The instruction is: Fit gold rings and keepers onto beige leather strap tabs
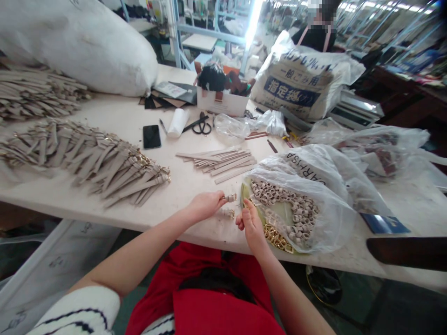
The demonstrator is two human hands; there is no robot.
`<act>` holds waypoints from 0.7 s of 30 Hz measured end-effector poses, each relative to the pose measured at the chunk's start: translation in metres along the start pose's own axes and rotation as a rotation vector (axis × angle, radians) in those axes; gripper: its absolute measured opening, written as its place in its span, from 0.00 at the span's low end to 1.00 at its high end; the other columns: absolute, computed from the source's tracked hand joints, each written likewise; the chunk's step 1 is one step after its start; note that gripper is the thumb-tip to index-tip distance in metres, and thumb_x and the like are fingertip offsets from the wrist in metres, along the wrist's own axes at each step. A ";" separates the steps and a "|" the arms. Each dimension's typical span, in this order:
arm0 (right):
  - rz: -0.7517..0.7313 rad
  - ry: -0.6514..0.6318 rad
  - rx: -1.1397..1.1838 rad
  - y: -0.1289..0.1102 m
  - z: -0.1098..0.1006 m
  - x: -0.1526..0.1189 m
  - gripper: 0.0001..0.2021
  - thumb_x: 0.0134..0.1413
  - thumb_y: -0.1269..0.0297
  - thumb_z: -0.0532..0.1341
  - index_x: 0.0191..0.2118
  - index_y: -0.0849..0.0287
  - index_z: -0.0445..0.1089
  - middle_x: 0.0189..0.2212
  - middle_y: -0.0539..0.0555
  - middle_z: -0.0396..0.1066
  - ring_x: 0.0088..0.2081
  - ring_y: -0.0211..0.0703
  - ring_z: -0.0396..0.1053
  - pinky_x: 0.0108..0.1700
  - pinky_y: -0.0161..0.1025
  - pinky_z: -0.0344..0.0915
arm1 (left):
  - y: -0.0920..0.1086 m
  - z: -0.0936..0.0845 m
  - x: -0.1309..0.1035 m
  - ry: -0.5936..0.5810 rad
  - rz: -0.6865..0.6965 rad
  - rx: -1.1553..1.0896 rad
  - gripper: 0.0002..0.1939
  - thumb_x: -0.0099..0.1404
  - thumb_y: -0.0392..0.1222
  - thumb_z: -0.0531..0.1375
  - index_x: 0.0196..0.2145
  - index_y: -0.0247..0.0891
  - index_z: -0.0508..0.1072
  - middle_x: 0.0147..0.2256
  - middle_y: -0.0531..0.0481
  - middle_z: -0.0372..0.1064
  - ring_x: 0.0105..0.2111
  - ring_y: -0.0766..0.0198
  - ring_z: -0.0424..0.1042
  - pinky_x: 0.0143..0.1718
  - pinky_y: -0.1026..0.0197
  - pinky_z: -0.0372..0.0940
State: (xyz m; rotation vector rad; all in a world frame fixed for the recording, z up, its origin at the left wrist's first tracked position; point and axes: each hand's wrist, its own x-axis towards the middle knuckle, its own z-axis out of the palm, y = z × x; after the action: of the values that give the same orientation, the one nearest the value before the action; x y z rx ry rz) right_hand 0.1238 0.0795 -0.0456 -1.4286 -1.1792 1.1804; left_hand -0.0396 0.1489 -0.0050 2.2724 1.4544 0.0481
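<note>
Between the fingertips of my left hand is a short beige strap end with a gold buckle. Just below it, a second buckle piece lies on the table. My right hand is beside the green tray, its fingers bent together; whether they hold something small is hidden. In the tray, partly under clear plastic, are many beige loops and gold buckles. Flat beige strips lie beyond my hands. A long heap of buckled straps covers the table's left side.
A phone, a white roll, black scissors and a white box stand or lie farther back. Large bags rest at the back left and back right. A person is in the background.
</note>
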 end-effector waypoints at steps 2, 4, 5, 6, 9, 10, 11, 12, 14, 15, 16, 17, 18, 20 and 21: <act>0.022 -0.001 -0.050 0.007 0.001 -0.002 0.27 0.55 0.51 0.51 0.55 0.64 0.54 0.19 0.46 0.61 0.21 0.35 0.59 0.24 0.33 0.57 | -0.011 -0.001 0.011 0.023 0.009 0.070 0.19 0.64 0.49 0.45 0.35 0.37 0.71 0.32 0.45 0.71 0.34 0.60 0.70 0.34 0.63 0.59; 0.018 -0.049 -0.112 0.013 0.002 -0.008 0.24 0.54 0.53 0.52 0.52 0.64 0.59 0.18 0.46 0.60 0.21 0.36 0.59 0.25 0.33 0.57 | -0.017 -0.002 0.024 0.063 0.016 0.076 0.18 0.63 0.51 0.47 0.34 0.37 0.72 0.35 0.45 0.70 0.37 0.60 0.69 0.38 0.62 0.59; 0.010 -0.068 -0.138 0.015 0.001 -0.011 0.22 0.54 0.54 0.52 0.50 0.64 0.61 0.18 0.46 0.59 0.21 0.36 0.59 0.25 0.33 0.57 | -0.019 -0.003 0.031 0.096 -0.001 0.076 0.18 0.63 0.52 0.48 0.35 0.38 0.71 0.37 0.44 0.69 0.39 0.60 0.68 0.40 0.62 0.59; 0.003 -0.077 -0.155 0.015 0.001 -0.013 0.21 0.54 0.54 0.52 0.49 0.64 0.63 0.18 0.46 0.59 0.22 0.36 0.60 0.26 0.33 0.57 | -0.019 -0.004 0.039 0.130 -0.031 0.073 0.18 0.62 0.52 0.49 0.36 0.37 0.71 0.38 0.43 0.69 0.40 0.59 0.68 0.41 0.61 0.59; -0.015 -0.096 -0.180 0.008 0.000 -0.017 0.20 0.55 0.55 0.51 0.47 0.63 0.64 0.20 0.47 0.59 0.23 0.36 0.60 0.27 0.33 0.58 | -0.018 -0.008 0.064 0.191 -0.149 0.062 0.15 0.60 0.47 0.53 0.36 0.33 0.70 0.39 0.38 0.67 0.40 0.55 0.68 0.40 0.58 0.59; -0.025 -0.111 -0.186 0.004 -0.001 -0.017 0.19 0.55 0.56 0.51 0.47 0.63 0.64 0.20 0.47 0.59 0.23 0.36 0.60 0.27 0.33 0.57 | -0.018 -0.009 0.071 0.193 -0.173 0.057 0.13 0.58 0.44 0.55 0.35 0.31 0.70 0.38 0.37 0.68 0.39 0.54 0.68 0.39 0.57 0.60; -0.034 -0.127 -0.194 0.001 -0.002 -0.018 0.19 0.55 0.56 0.50 0.47 0.63 0.64 0.20 0.47 0.58 0.23 0.36 0.60 0.27 0.33 0.57 | -0.018 -0.010 0.076 0.194 -0.188 0.049 0.11 0.57 0.42 0.56 0.34 0.31 0.70 0.37 0.37 0.68 0.39 0.53 0.68 0.38 0.57 0.60; -0.041 -0.140 -0.201 -0.001 -0.003 -0.018 0.19 0.55 0.56 0.50 0.47 0.63 0.64 0.20 0.47 0.58 0.23 0.36 0.60 0.27 0.33 0.57 | -0.018 -0.011 0.078 0.196 -0.197 0.037 0.09 0.56 0.40 0.57 0.32 0.31 0.70 0.36 0.38 0.68 0.38 0.54 0.68 0.38 0.58 0.60; -0.042 -0.149 -0.205 -0.001 -0.007 -0.020 0.19 0.55 0.56 0.51 0.46 0.63 0.65 0.20 0.47 0.58 0.23 0.36 0.59 0.27 0.34 0.56 | -0.018 -0.014 0.072 0.209 -0.198 0.006 0.07 0.57 0.38 0.55 0.32 0.33 0.69 0.34 0.41 0.69 0.36 0.57 0.68 0.36 0.60 0.60; -0.036 -0.145 -0.200 -0.001 -0.010 -0.020 0.18 0.55 0.56 0.51 0.46 0.63 0.65 0.20 0.47 0.58 0.23 0.36 0.59 0.27 0.34 0.56 | -0.018 -0.017 0.065 0.219 -0.193 -0.008 0.08 0.58 0.38 0.53 0.32 0.34 0.69 0.33 0.43 0.69 0.34 0.59 0.68 0.35 0.61 0.60; -0.028 -0.135 -0.189 0.000 -0.013 -0.021 0.18 0.55 0.56 0.52 0.46 0.62 0.66 0.20 0.47 0.59 0.24 0.36 0.59 0.27 0.34 0.56 | -0.018 -0.021 0.055 0.231 -0.182 -0.033 0.08 0.59 0.39 0.51 0.33 0.34 0.68 0.32 0.45 0.69 0.33 0.61 0.68 0.34 0.62 0.59; -0.019 -0.111 -0.168 0.000 -0.016 -0.020 0.18 0.54 0.55 0.53 0.45 0.62 0.66 0.20 0.47 0.59 0.24 0.36 0.59 0.27 0.34 0.56 | -0.017 -0.025 0.043 0.240 -0.165 -0.067 0.09 0.60 0.40 0.50 0.33 0.35 0.67 0.30 0.47 0.69 0.31 0.63 0.67 0.33 0.63 0.59; -0.005 -0.076 -0.133 0.000 -0.020 -0.019 0.19 0.53 0.54 0.53 0.45 0.62 0.65 0.21 0.47 0.60 0.24 0.36 0.59 0.26 0.34 0.56 | -0.016 -0.029 0.029 0.240 -0.138 -0.118 0.09 0.60 0.42 0.49 0.32 0.36 0.66 0.29 0.49 0.68 0.29 0.65 0.67 0.31 0.64 0.59; 0.046 -0.003 -0.011 -0.004 -0.028 -0.014 0.23 0.52 0.50 0.54 0.48 0.62 0.62 0.21 0.47 0.60 0.22 0.35 0.58 0.25 0.33 0.56 | -0.012 -0.036 -0.002 0.200 -0.079 -0.461 0.09 0.58 0.45 0.53 0.29 0.36 0.64 0.26 0.51 0.67 0.27 0.66 0.65 0.29 0.65 0.58; 0.080 0.021 0.070 -0.006 -0.032 -0.011 0.25 0.51 0.48 0.53 0.49 0.62 0.60 0.20 0.47 0.61 0.21 0.35 0.57 0.24 0.33 0.55 | -0.010 -0.037 -0.018 0.128 -0.074 -0.639 0.10 0.57 0.46 0.54 0.28 0.36 0.63 0.26 0.52 0.68 0.26 0.67 0.65 0.28 0.66 0.58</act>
State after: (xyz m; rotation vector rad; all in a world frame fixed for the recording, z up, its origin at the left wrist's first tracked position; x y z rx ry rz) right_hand 0.1535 0.0674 -0.0343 -1.4429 -1.0655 1.2468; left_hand -0.0655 0.1499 0.0286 1.7154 1.3357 0.5605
